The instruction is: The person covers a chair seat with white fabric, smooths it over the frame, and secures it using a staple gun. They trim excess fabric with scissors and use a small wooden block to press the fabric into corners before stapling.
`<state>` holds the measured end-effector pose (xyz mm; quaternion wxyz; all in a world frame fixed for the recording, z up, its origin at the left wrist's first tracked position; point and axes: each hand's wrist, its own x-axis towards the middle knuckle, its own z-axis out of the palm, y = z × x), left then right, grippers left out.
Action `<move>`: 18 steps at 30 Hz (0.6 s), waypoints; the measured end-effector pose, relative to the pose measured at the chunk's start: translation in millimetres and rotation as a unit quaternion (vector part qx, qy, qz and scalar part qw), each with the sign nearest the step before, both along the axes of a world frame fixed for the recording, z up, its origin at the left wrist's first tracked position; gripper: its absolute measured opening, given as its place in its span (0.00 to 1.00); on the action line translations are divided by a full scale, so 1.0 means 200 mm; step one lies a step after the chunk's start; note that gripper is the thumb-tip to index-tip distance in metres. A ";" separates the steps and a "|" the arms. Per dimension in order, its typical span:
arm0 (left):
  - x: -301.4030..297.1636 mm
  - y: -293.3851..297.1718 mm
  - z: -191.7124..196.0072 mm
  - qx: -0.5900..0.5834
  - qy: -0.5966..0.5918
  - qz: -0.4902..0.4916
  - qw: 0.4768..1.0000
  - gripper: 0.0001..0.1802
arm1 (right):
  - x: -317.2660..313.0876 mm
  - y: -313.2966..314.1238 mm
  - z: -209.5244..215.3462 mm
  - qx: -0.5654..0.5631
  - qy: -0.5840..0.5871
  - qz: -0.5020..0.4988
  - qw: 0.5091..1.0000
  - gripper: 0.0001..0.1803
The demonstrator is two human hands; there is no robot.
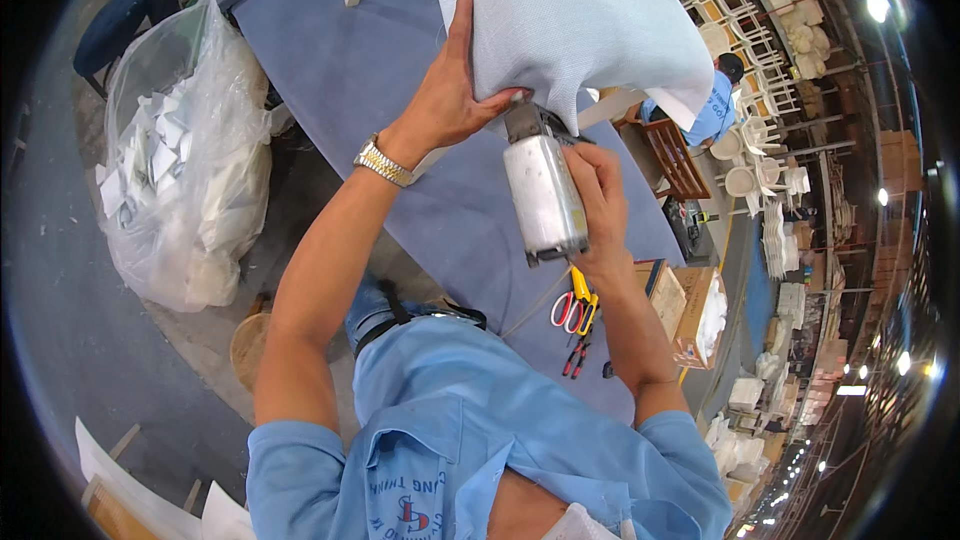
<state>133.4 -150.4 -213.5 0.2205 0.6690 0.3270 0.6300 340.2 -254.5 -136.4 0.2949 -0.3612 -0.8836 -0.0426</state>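
A chair seat [570,20] covered in light blue-white fabric is tilted up in front of me. My left hand [447,90] rests spread against its near left edge. One finger stretches up along the fabric, and the thumb presses at the lower edge; the other fingers are mostly hidden. Close to that thumb is the nose of a silver and black staple gun [543,195], touching or nearly touching the fabric's underside. My right hand [602,205] is wrapped round the staple gun from the right. White chair legs stick out beside the seat.
A blue-covered worktable [330,50] lies under the chair. Red-handled scissors [572,312] and pliers [578,355] lie near my right forearm. At the left stands a clear plastic bag [190,170] of white scraps. Cardboard boxes [697,320] and a seated person [712,110] are at the right.
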 end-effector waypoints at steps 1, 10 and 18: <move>-0.01 0.01 -0.01 -0.003 -0.005 -0.006 1.000 0.71 | -0.01 0.02 0.01 0.005 -0.006 0.002 1.000 0.34; 0.00 0.02 0.00 0.015 -0.006 0.000 1.000 0.70 | 0.03 0.15 -0.01 0.034 -0.110 0.005 0.993 0.32; 0.02 0.02 -0.01 0.024 -0.014 -0.009 1.000 0.70 | 0.00 0.15 0.04 0.040 -0.143 -0.002 0.989 0.25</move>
